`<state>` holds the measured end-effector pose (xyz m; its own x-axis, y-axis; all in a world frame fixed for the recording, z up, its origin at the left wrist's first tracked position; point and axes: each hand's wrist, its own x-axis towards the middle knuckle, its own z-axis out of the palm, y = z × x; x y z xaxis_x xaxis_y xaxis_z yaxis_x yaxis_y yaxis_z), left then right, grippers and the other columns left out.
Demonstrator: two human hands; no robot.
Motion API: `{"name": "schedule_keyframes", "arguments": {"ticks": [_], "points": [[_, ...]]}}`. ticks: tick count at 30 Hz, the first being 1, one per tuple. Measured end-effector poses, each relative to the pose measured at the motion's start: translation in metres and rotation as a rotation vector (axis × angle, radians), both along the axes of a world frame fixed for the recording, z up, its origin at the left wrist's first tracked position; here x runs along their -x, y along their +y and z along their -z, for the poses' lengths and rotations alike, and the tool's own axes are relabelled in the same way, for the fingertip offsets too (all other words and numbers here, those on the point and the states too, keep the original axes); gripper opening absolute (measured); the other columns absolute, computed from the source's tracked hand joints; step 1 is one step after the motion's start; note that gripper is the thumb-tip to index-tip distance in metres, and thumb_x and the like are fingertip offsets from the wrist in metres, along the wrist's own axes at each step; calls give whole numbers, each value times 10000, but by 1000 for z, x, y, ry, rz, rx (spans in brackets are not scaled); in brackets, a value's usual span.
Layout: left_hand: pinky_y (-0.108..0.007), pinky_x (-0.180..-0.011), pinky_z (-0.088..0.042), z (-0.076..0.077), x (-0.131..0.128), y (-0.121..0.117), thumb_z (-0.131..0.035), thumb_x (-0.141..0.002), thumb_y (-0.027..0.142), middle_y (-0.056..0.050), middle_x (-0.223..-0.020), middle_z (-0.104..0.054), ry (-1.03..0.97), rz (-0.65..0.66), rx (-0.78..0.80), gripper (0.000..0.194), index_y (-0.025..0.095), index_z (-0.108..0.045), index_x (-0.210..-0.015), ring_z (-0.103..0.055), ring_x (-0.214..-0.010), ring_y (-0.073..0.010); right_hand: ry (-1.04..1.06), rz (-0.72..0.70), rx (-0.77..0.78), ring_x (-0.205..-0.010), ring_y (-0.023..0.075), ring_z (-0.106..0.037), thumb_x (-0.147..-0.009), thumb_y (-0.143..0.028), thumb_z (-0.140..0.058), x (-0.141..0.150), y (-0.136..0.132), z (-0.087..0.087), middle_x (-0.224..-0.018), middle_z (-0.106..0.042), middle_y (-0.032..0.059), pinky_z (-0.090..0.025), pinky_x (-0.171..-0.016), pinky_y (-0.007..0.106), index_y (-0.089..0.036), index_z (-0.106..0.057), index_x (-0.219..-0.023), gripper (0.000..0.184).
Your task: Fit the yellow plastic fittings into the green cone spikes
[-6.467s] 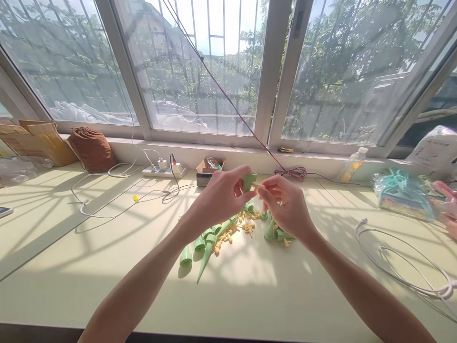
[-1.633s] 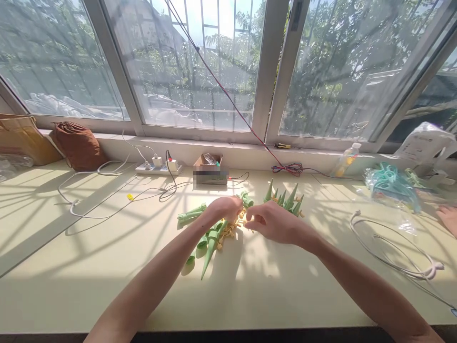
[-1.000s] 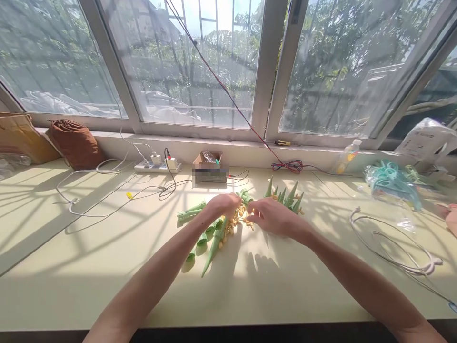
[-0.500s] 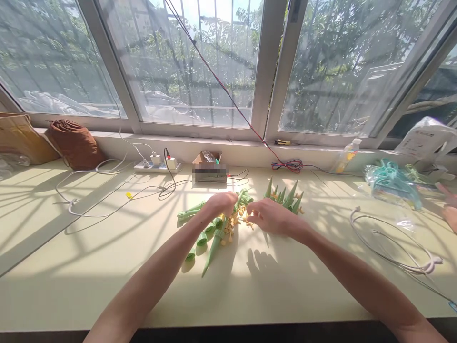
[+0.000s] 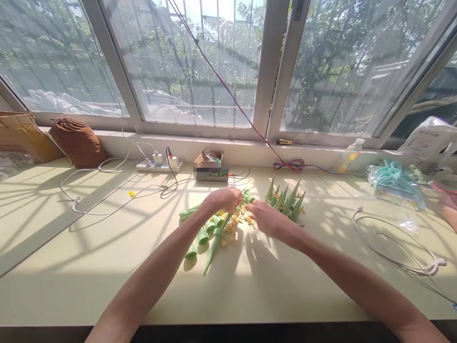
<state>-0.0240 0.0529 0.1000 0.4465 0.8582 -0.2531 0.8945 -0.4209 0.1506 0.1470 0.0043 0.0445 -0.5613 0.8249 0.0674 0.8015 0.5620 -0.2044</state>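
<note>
My left hand (image 5: 228,199) is closed over the middle of a pile, fingers pointing down. A slim green pointed piece (image 5: 227,220) comes out from under its fingertips and seems to be in their grip. Close by on the right, my right hand (image 5: 266,218) has its fingers drawn together; what they hold, if anything, is hidden. Small yellow-orange branched pieces (image 5: 233,224) lie scattered below and between the hands. Several hollow green tubes (image 5: 203,236) lie at the left, beside a long green cone (image 5: 213,252). Beyond my right hand, several green cones (image 5: 291,197) stand in a cluster.
Behind the pile sit a small open carton (image 5: 210,166) and a power strip (image 5: 157,164) with cables. At the right are a coiled grey cable (image 5: 396,257), a bottle (image 5: 350,156), teal straps (image 5: 396,178) and another person's hand (image 5: 446,200). A brown bag (image 5: 76,143) stands left.
My right hand has moved slightly left and its fingers have closed together. My left hand has shifted slightly right, its fingers tipping downward, and the green piece beneath it now shows lower.
</note>
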Motion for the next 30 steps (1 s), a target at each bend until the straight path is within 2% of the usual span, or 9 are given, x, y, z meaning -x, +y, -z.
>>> {"name": "schedule_keyframes", "arguments": {"ticks": [2, 4, 6, 9, 14, 17, 23, 30], "points": [[-264, -608, -470, -3, 2, 0, -725, -655, 127, -89, -1042, -653, 27, 18, 3, 197, 166, -693, -846, -641, -795, -215, -31, 0, -5, -590, 109, -413, -898, 1, -445, 1, 1, 7, -895, -540, 60, -267, -539, 246, -139, -573, -945, 195], [-261, -627, -471, -5, 3, 0, -729, -692, 165, -88, -1051, -653, 61, 46, -12, 192, 167, -688, -880, -639, -839, -219, -41, -4, -4, -569, 105, -401, -917, -48, -467, 2, 0, 11, -913, -538, 65, -270, -524, 251, -139, -571, -942, 140], [-259, -651, -475, -7, 4, 0, -721, -719, 180, -88, -1052, -655, 75, 71, -38, 178, 162, -682, -892, -637, -872, -218, -26, -15, -7, -582, 107, -432, -942, -137, -511, 4, -2, 13, -954, -545, 78, -295, -526, 249, -139, -574, -979, 72], [-259, -678, -475, -10, 5, -1, -697, -728, 150, -100, -1074, -651, 84, 98, -98, 171, 150, -681, -898, -638, -879, -215, 12, -53, -18, -651, 134, -514, -955, -212, -540, 8, -3, 14, -1008, -557, 99, -349, -552, 253, -137, -576, -1030, 112], [-254, -646, -440, -13, 7, -4, -669, -719, 101, -108, -1042, -662, 94, 134, -167, 147, 143, -673, -860, -637, -877, -219, 70, -145, 6, -817, 194, -602, -951, -160, -536, 14, -3, 20, -1085, -581, 130, -451, -671, 293, -129, -598, -1036, 110], [-262, -628, -409, -16, 6, -7, -625, -745, 80, -99, -980, -673, 67, 133, -222, 122, 150, -652, -841, -628, -877, -223, 91, -192, -5, -866, 205, -610, -936, -110, -537, 15, 0, 28, -1116, -593, 138, -471, -739, 316, -128, -603, -1054, 137], [-276, -578, -341, -24, 6, -14, -580, -794, 78, -78, -882, -683, 0, 89, -348, 115, 171, -608, -856, -617, -821, -221, 98, -265, -101, -756, 164, -556, -902, -57, -520, 14, 10, 47, -968, -599, 97, -447, -674, 287, -144, -579, -1018, 157], [-290, -629, -376, -30, 6, -22, -568, -825, 132, -54, -842, -672, -171, 97, -487, 50, 181, -567, -814, -619, -828, -216, -13, -258, -162, -662, 133, -466, -881, -47, -508, 13, 15, 55, -920, -574, 70, -344, -557, 247, -148, -543, -1018, 173]]}}
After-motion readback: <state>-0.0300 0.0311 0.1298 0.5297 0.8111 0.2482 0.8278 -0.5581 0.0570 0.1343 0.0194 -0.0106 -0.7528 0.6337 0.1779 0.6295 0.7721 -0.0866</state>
